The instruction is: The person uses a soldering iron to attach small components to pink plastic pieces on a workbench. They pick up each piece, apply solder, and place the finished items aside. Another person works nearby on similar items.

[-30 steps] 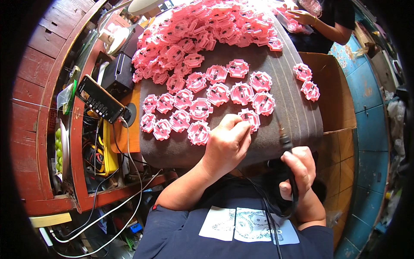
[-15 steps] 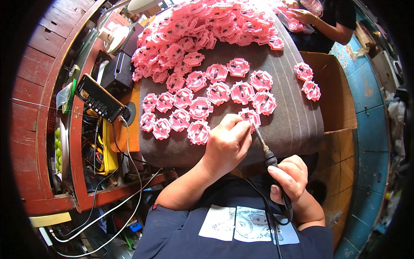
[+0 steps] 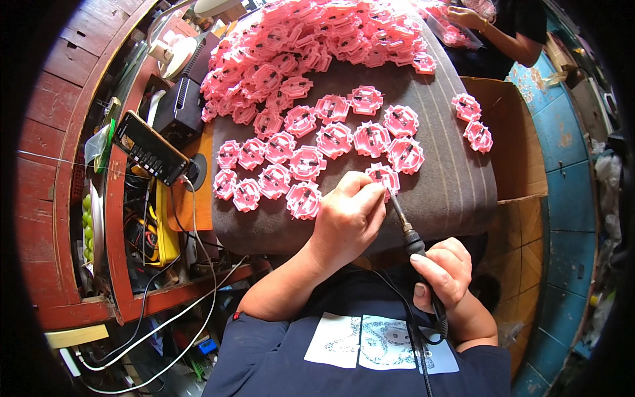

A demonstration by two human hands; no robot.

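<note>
My right hand (image 3: 444, 274) grips a soldering iron (image 3: 413, 239) by its black handle. The metal tip slants up to a pink plastic part (image 3: 382, 177) at the near side of the grey cloth. At that part's left edge, my left hand (image 3: 350, 210) is closed in a pinch; what sits between thumb and finger is hidden. Several more pink parts, such as one close by (image 3: 405, 155), lie in loose rows to the left and beyond, with small black pieces in their middles.
A large heap of pink parts (image 3: 311, 40) covers the far side of the grey cloth (image 3: 450, 198). At left stand a phone (image 3: 151, 149) and a black box (image 3: 180, 109). An open cardboard box (image 3: 506, 139) is at right. Another person's hand (image 3: 466, 18) holds a bag far right.
Both hands and the iron hold nearly the same place. The view has shifted slightly, and the rows of parts appear a little further left.
</note>
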